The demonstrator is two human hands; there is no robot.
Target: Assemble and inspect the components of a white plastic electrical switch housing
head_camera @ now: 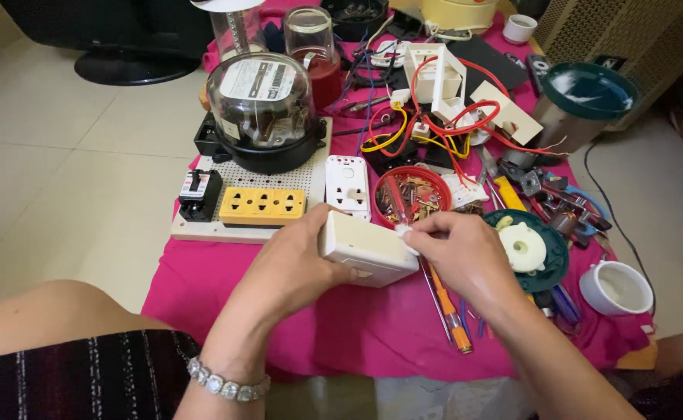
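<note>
My left hand [295,268] grips a cream plastic switch box [365,249] from its left side, holding it above the pink cloth. My right hand [462,253] pinches a small white piece at the box's right top corner. Just behind the box stand a white switch-and-socket plate [347,185] and a red round tray [413,194] full of screws and small parts. An orange-handled screwdriver [452,315] lies on the cloth under my right wrist.
A perforated board [236,222] carries a domed electric meter [260,109], a black breaker [199,194] and a yellow socket strip [263,206]. Red and yellow wires [434,132], pliers, a green lid with a white disc [524,247], a white cup [616,286] and jars crowd the pink-covered table [357,334].
</note>
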